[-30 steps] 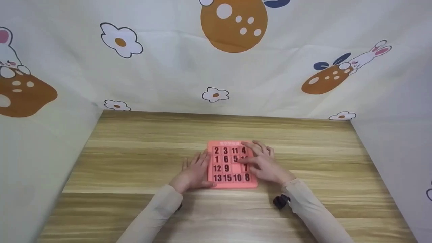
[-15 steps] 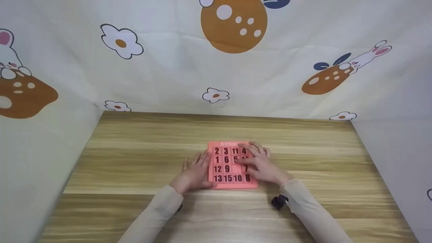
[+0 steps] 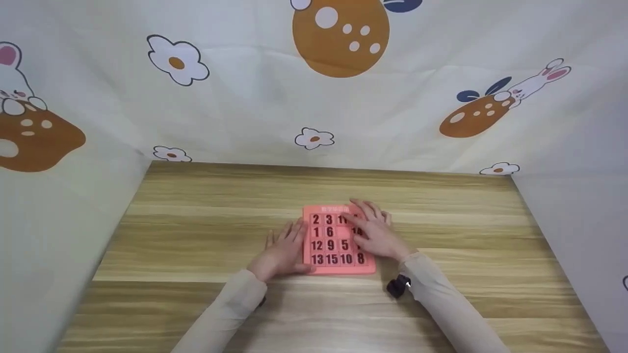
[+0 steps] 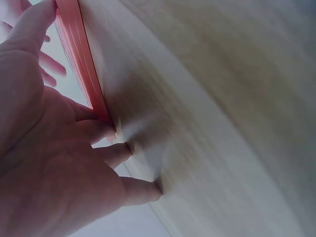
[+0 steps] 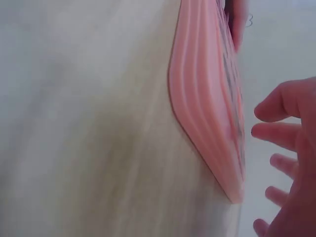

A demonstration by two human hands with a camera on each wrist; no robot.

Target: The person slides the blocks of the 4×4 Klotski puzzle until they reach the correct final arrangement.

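Note:
A pink number sliding puzzle (image 3: 338, 269) lies flat on the wooden table, its black-numbered tiles facing up. My left hand (image 3: 282, 252) steadies it, fingers extended along the left side and thumb on the near left corner. In the left wrist view the thumb and index finger touch the pink rim (image 4: 89, 64), while other fingertips press the table. Over the puzzle's upper right part spreads my right hand (image 3: 380, 235), fingers loosely extended, one fingertip at the 11 tile and hiding the top right tile. Below the vacant slot (image 3: 344, 231) sits the 5 tile (image 3: 345, 245).
Wood-grain tabletop (image 3: 211, 220) surrounds the puzzle. A patterned cloth (image 3: 245, 98) with rabbits and flowers rises at the back and both sides. A small black device (image 3: 397, 286) hangs at the right wrist.
The 5 tile has slid one slot toward me, leaving the vacancy above it. My right hand has shifted slightly away from me and to the left. The left hand stays put.

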